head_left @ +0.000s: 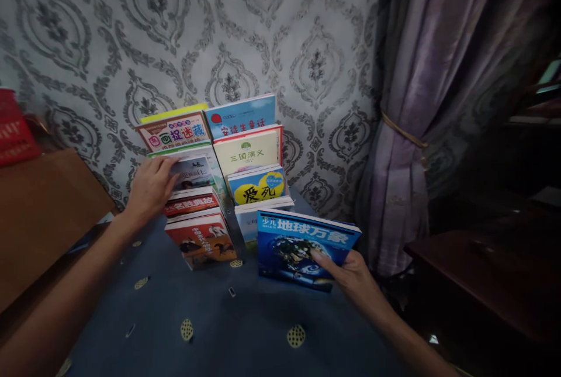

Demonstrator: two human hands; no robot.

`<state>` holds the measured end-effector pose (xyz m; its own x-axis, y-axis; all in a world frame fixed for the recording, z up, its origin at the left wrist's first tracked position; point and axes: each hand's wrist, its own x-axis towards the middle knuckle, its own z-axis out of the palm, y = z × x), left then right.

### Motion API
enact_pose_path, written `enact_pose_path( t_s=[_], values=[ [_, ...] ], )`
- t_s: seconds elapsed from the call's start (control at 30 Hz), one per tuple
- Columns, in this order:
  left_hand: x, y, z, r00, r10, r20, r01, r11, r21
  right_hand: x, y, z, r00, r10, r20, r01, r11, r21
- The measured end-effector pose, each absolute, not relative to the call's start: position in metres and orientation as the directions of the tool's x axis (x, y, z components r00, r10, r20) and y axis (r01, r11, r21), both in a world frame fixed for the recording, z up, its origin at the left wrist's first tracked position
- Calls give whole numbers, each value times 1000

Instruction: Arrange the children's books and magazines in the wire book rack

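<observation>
My right hand [348, 272] grips a blue book [302, 248] with the Earth on its cover, thumb across the front and the other fingers hidden behind it. The book is tilted and overlaps the right side of a pale book [248, 222] at the front of the right stack. My left hand [151, 184] is at the left stack, its fingers closed at the upper left edge of a grey-blue book [195, 173]. In front of that book stand a red book [190, 204] and an orange-red book [204, 245] with horses.
Behind are a brown-edged picture book [173, 131], a blue book with a red spot [241, 117], a cream book [245, 155] and a blue-yellow book [258, 187]. A dark blue patterned cloth [236, 330] lies beneath. A brown box [52, 207] stands left, a tied curtain [403, 149] right.
</observation>
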<state>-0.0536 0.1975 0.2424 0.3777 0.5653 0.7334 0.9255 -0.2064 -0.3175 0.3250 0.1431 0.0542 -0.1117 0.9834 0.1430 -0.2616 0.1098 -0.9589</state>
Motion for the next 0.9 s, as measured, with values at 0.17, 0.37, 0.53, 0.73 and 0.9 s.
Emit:
enact_pose_path(
  t_s=[0.17, 0.37, 0.53, 0.73, 0.9],
  values=[
    [-56, 202, 250, 398, 585, 707, 917, -231, -326, 324, 137, 83, -23, 968, 251, -172, 243, -955],
    [-58, 195, 242, 401, 543, 737, 910, -329, -253, 306, 135, 123, -13, 842, 539, -9, 539, -842],
    [-58, 192, 238, 392, 539, 745, 910, -344, -230, 292, 140, 134, -97, 724, 683, 129, 690, -712],
    [-59, 190, 239, 394, 549, 737, 911, -340, -234, 278, 138, 142, -122, 694, 709, 164, 719, -676],
    [-56, 194, 243, 420, 565, 711, 905, -323, -278, 268, 136, 148, -121, 711, 693, 188, 702, -687]
  ],
)
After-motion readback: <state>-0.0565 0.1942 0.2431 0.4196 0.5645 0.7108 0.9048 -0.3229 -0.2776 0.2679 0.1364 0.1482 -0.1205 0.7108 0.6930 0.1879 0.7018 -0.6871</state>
